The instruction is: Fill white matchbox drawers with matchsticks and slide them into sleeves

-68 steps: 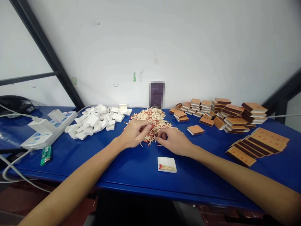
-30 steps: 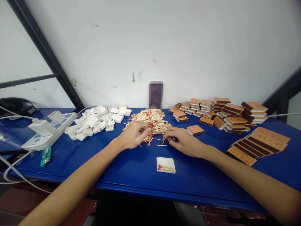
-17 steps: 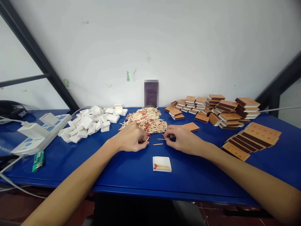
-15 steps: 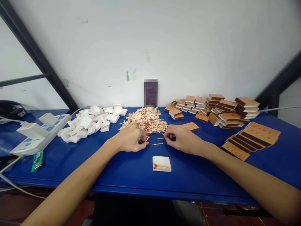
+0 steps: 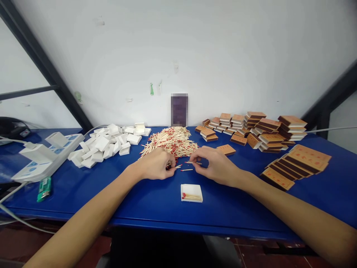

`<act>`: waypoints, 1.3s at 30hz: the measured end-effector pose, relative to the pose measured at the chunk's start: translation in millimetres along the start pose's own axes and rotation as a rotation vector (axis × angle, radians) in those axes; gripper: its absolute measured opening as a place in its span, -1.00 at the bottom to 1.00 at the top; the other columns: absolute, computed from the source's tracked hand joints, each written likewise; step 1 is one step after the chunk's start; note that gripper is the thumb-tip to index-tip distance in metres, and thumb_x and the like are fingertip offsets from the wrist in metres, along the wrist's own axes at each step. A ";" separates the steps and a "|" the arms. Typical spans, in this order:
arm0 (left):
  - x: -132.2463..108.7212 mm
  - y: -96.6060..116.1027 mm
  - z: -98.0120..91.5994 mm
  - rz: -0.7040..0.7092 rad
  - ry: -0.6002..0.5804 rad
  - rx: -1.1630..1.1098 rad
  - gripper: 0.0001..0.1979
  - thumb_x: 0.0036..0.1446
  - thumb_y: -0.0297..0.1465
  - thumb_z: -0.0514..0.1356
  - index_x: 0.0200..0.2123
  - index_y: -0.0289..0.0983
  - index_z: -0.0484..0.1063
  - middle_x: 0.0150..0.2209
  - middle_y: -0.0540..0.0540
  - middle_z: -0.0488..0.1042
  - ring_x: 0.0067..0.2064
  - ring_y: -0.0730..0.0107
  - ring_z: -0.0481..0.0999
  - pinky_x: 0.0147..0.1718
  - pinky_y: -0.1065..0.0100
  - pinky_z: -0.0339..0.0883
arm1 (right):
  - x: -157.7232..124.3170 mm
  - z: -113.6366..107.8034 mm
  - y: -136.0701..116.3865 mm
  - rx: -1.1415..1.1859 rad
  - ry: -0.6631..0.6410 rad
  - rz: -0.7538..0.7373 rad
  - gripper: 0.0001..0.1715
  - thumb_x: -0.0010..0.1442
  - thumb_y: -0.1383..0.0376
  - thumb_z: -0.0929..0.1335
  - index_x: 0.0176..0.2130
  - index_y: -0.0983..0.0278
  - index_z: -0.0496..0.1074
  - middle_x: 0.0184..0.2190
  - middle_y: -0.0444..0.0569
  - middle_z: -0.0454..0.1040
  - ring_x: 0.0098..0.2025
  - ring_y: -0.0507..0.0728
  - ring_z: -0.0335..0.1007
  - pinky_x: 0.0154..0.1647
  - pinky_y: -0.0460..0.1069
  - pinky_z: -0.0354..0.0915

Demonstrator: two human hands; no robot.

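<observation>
My left hand is at the front left of a large heap of matches, thumb and fingertips pinched on matchsticks whose ends poke out to the right. Facing it, my right hand has its thumb and forefinger around a match with a red head pointing left. Between the hands a single match lies on the blue table. Closer to me sits a white matchbox tray, with several matches along its near side, heads to the left.
White empty trays are piled at left, beside a power strip and a green packet. Orange matchboxes stand stacked at back right, with a leaning row nearer. A blurred dark panel stands against the wall.
Matchsticks now show at my left fingertips. My right hand has shifted slightly left, its thumb and forefinger opened a little around a match. The tray and heap have stayed put.
</observation>
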State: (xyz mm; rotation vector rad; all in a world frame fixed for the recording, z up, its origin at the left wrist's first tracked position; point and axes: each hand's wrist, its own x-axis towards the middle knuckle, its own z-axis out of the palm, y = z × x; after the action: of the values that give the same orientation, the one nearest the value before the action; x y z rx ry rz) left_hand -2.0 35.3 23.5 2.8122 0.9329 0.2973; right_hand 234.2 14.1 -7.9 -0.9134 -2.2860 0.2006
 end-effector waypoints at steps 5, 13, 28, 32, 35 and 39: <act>0.4 -0.6 2.2 -0.016 0.093 -0.087 -0.88 0.02 -0.43 0.18 -0.46 -0.30 0.53 -0.58 0.04 0.44 -0.55 0.55 0.33 -0.48 0.45 0.16 | -1.2 9.2 -6.7 0.019 -0.065 -0.041 -0.89 0.17 0.44 0.33 -0.30 0.24 0.43 -0.37 -0.08 0.52 -0.31 0.09 0.39 -0.24 -0.02 0.28; 1.0 -5.2 6.8 -0.081 0.203 -0.195 -0.84 0.10 -0.36 0.18 -0.42 -0.31 0.51 -0.62 0.08 0.33 -0.59 0.59 0.22 -0.54 0.48 0.10 | -1.2 9.9 -8.0 0.048 -0.078 -0.016 -0.91 0.18 0.40 0.34 -0.27 0.25 0.44 -0.36 -0.07 0.52 -0.29 0.10 0.39 -0.24 -0.01 0.28; 0.4 2.5 2.1 0.049 0.122 -0.061 -0.79 0.22 -0.29 0.14 -0.23 -0.25 0.55 -0.54 0.04 0.42 -0.51 0.52 0.34 -0.46 0.43 0.15 | 3.6 1.9 -23.1 0.327 0.150 0.196 -0.92 0.18 0.33 0.33 -0.32 0.26 0.45 -0.37 -0.07 0.55 -0.34 0.08 0.42 -0.30 -0.03 0.31; -1.3 -2.9 -1.2 0.058 0.038 0.073 -0.84 0.11 -0.40 0.14 -0.32 -0.26 0.54 -0.53 0.01 0.47 -0.49 0.48 0.39 -0.44 0.41 0.17 | 1.0 2.6 -14.6 0.046 0.027 -0.005 -0.89 0.17 0.40 0.32 -0.32 0.25 0.46 -0.38 -0.07 0.54 -0.32 0.10 0.40 -0.22 0.03 0.25; -1.1 -4.1 -1.5 0.098 0.011 0.087 -0.85 0.09 -0.44 0.14 -0.41 -0.27 0.53 -0.44 -0.03 0.53 -0.41 0.44 0.45 -0.39 0.41 0.21 | -0.2 3.8 -10.3 -0.032 -0.109 -0.089 -0.84 0.21 0.41 0.31 -0.30 0.24 0.50 -0.34 -0.04 0.53 -0.25 0.13 0.39 -0.14 0.07 0.20; 0.1 -4.1 -0.1 0.124 -0.022 0.098 -0.85 0.10 -0.48 0.14 -0.41 -0.26 0.53 -0.41 -0.02 0.55 -0.37 0.42 0.47 -0.37 0.40 0.21 | -0.6 2.9 -11.1 -0.020 -0.165 -0.100 -0.89 0.20 0.39 0.34 -0.28 0.24 0.50 -0.25 -0.03 0.53 -0.17 0.14 0.38 -0.06 0.08 0.19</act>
State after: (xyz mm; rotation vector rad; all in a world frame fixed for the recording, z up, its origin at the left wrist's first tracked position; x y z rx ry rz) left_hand -4.2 38.6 22.7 2.9632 0.7903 0.2425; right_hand 226.5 5.7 -6.5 -0.8168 -2.4834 0.2171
